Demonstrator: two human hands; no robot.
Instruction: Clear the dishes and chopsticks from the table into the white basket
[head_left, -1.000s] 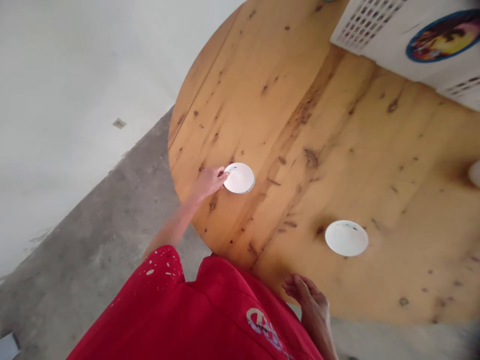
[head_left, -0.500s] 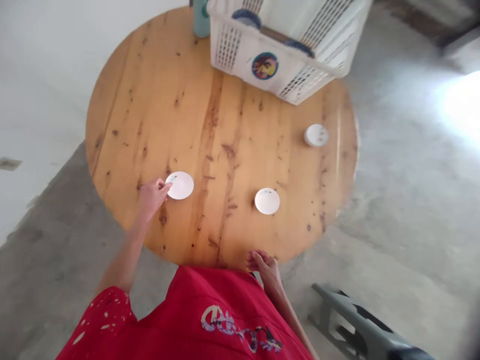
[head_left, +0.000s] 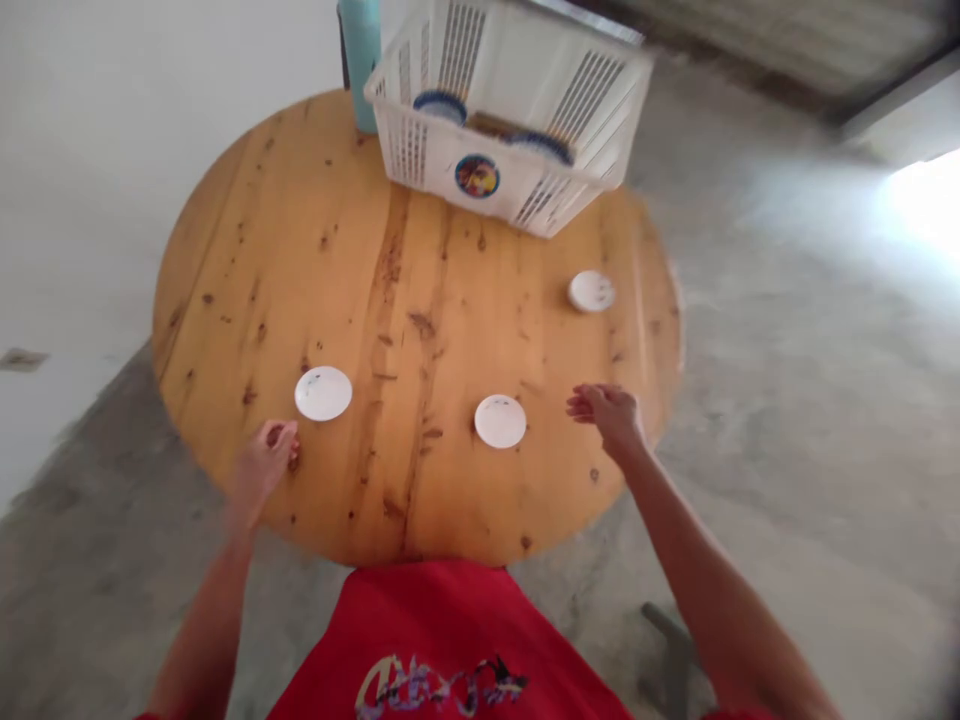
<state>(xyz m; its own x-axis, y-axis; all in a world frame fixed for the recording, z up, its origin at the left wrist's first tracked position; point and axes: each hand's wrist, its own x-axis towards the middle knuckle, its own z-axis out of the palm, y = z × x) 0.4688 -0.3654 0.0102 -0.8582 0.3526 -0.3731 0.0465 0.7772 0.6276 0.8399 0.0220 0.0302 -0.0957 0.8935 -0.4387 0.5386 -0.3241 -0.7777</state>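
Note:
A white saucer [head_left: 323, 393] with small dark marks lies flat at the left of the round wooden table [head_left: 465, 520]. My left hand [head_left: 266, 460] is just below and left of it, apart from its rim, fingers curled in with nothing visible in them. A second white saucer [head_left: 500, 421] rests right of centre. Over the table's right side is my right hand [head_left: 607, 412], somewhat blurred, its fingers loosely stretched leftward and holding nothing. Beyond that hand sits a small stack of white dishes [head_left: 591, 291].
A white plastic basket [head_left: 442, 185] stands at the table's far side, with blue-rimmed dishes [head_left: 440, 106] inside. Left of it is a teal bottle [head_left: 363, 60]. A white wall borders the left. Part of a grey stool [head_left: 675, 650] shows on the floor at lower right.
My left hand has let go of the left saucer and drawn back toward me. My right hand has risen from the near edge to the table's right side. The camera view has shifted.

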